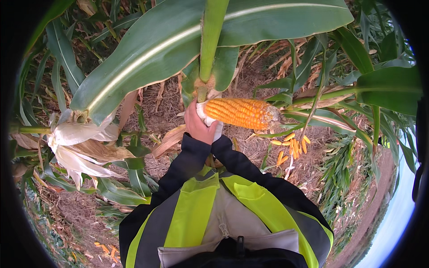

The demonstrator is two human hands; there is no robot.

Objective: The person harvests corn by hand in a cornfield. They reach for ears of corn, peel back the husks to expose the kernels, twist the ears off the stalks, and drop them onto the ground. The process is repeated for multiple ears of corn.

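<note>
A ripe corn ear (239, 112) points to the right, its orange kernels bare and its tip ragged and pale. My left hand (198, 124) grips it at the base, where white husk (218, 130) is folded back. Just above my fingers, the ear's base meets the green corn stalk (209, 47). My right hand is hidden behind the husk and my left hand; only its dark sleeve (231, 150) shows, reaching to the same spot. A broad green leaf (150, 60) spreads across the stalk.
An opened, dry husk (83, 144) hangs on a plant at the left. Several husked ears (295, 147) lie on the straw-covered ground to the right, and another pile of ears (109, 251) lies at lower left. Leafy corn plants (365, 83) crowd the right side.
</note>
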